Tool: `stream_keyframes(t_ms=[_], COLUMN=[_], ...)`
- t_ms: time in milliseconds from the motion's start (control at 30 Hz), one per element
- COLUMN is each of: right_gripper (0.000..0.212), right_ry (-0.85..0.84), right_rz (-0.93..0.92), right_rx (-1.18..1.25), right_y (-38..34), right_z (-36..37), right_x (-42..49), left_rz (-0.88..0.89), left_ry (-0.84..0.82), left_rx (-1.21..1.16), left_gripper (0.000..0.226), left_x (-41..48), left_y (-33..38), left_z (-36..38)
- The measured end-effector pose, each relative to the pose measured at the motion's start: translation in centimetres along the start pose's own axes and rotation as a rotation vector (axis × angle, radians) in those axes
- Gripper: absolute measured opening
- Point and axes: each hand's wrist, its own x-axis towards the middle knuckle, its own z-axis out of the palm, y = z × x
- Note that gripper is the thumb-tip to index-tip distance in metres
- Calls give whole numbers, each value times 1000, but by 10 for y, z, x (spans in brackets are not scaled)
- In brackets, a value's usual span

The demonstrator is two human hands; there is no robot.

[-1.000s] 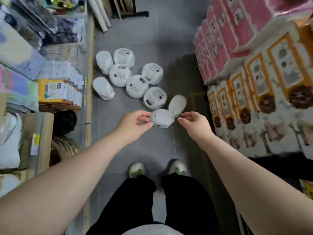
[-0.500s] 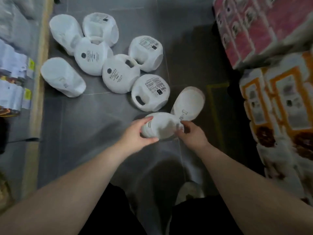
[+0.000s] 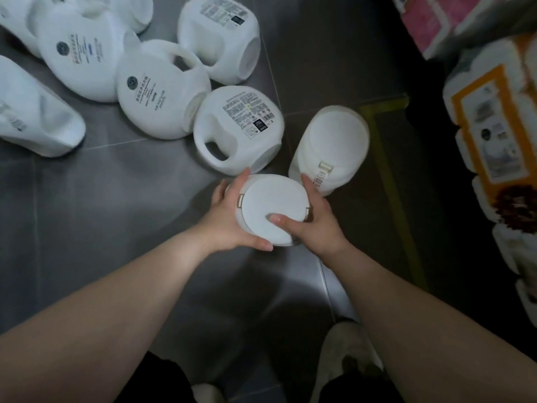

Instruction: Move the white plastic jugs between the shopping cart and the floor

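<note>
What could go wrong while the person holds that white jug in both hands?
1. The jug looks smooth and is clasped between the left hand and right hand, so it might slip and drop near the shoe.
2. It is close to the neighbouring jug; swinging it could bump that one.

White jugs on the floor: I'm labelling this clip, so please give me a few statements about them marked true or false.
1. The left hand and right hand grip the same white jug. True.
2. That jug sits inside a shopping cart. False: no cart shows; grey floor lies beneath.
3. The labelled jug beside it lies on its side. True.
4. The stacked packs at right are blue. False: they are orange and pink.
</note>
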Motion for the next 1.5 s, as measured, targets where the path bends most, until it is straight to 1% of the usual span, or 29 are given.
stream_keyframes(t_ms=[67,167,233,300,367,433,500,600,667,733,800,933,1067,1167,1233,1267,1333,1500], right_gripper=[108,103,95,91,92,92,94,91,85,75,72,74,74,74,72,70,66,63], right_ry=[10,-26,-53,-62,-77,-132,-167,-212,-250,-251,-256,-286,-328,-345,-369,-386,-440,-654], right_rz=[-4,-19,-27,-56,-102,-132,-131,-144,-176,-202,-219,-263,-295,-348,-385,-403,-434,-522], right_rx=[82,63,43,35,25,-12,-21,29,24,21,15,1,-3,-61,-95,-121,-147,-170], right_y=[0,-11,-25,-46,-76,-109,-148,-229,-281,-335,-384,-468,-511,-534,-551,-560,-578,-621], right_z=[4,4,0,-7,-15,-27,-44,-74,-93,-107,-117,-123,-107,-85,-69,-62,-48,-14], right_x=[1,4,1,-7,-20,-37,-65,-124,-161,-201,-242,-321,-377,-399,-408,-412,-416,-414], left_rz=[17,9,-12,-4,-2,-16,-19,-8,-23,-24,-14,15,22,3,-17,-22,-21,-21], left_ry=[7,27,28,48,77,99,126,173,188,197,223,302,348,444,515,544,605,828], left_rx=[-21,-52,-82,-101,-127,-162,-194,-210,-249,-309,-355,-395,-484,-530,-578,-606,-666,-759], left_gripper=[140,144,145,145,144,144,143,142,144,144,142,137,135,130,124,125,129,124], left_x=[2,-2,-8,-21,-43,-73,-109,-169,-214,-260,-306,-396,-468,-508,-527,-536,-553,-581], left_y=[-3,-1,6,18,39,66,98,154,194,231,258,297,306,300,296,294,291,290], left_z=[1,-5,-13,-24,-40,-62,-86,-127,-156,-185,-212,-264,-293,-308,-318,-322,-331,-346])
